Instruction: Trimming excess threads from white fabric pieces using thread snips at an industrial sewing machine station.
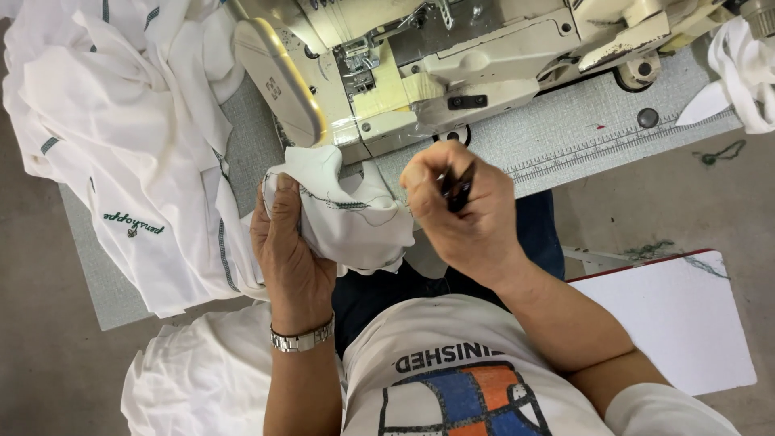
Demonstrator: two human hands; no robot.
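My left hand [286, 250] grips a bunched piece of white fabric [347, 214] with dark green stitching along a seam, just in front of the sewing machine [420, 64]. My right hand [464, 210] is closed on small black thread snips [458, 187], held close to the right edge of the fabric. A metal watch sits on my left wrist. The snip tips are partly hidden by my fingers.
A heap of white garments [121, 129] with green trim covers the left of the grey table [581, 129] and hangs over its edge. More white cloth [747, 69] lies at the far right. A white board [678, 315] stands lower right, white fabric [194, 379] lower left.
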